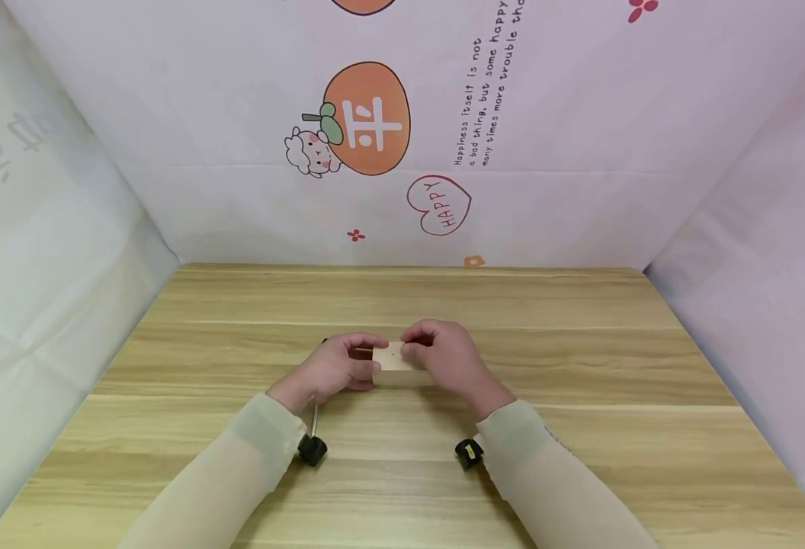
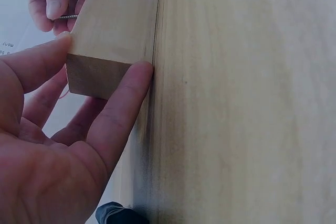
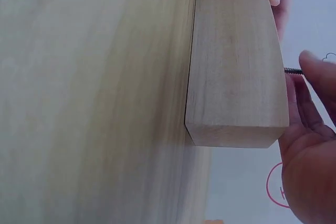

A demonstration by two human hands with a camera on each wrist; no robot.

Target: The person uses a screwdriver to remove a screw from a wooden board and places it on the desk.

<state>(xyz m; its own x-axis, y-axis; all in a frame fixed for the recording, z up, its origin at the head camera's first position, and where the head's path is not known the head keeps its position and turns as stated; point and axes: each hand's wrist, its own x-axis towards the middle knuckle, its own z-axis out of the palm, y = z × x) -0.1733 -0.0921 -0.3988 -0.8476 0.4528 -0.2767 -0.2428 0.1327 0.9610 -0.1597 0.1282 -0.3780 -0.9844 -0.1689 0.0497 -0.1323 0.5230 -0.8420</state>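
Observation:
A pale rectangular wooden block [image 1: 390, 358] lies on the wood-grain table, with a small dark dot on its upper face. My left hand [image 1: 339, 366] grips the block's left end between thumb and fingers. Over the right part of the block, my right hand [image 1: 450, 358] pinches a thin threaded screw [image 3: 293, 71] between thumb and fingers. In the right wrist view the screw's threaded end meets the face of the block; its head is hidden behind the thumb. The left wrist view also shows the screw [image 2: 65, 17] beside the block.
A thin metal shaft [image 1: 315, 419] shows beside my left wrist, partly hidden by the hand and the black wrist camera [image 1: 312, 451]. White printed cloth [image 1: 546, 191] stands behind the table [image 1: 402, 297] and along both sides.

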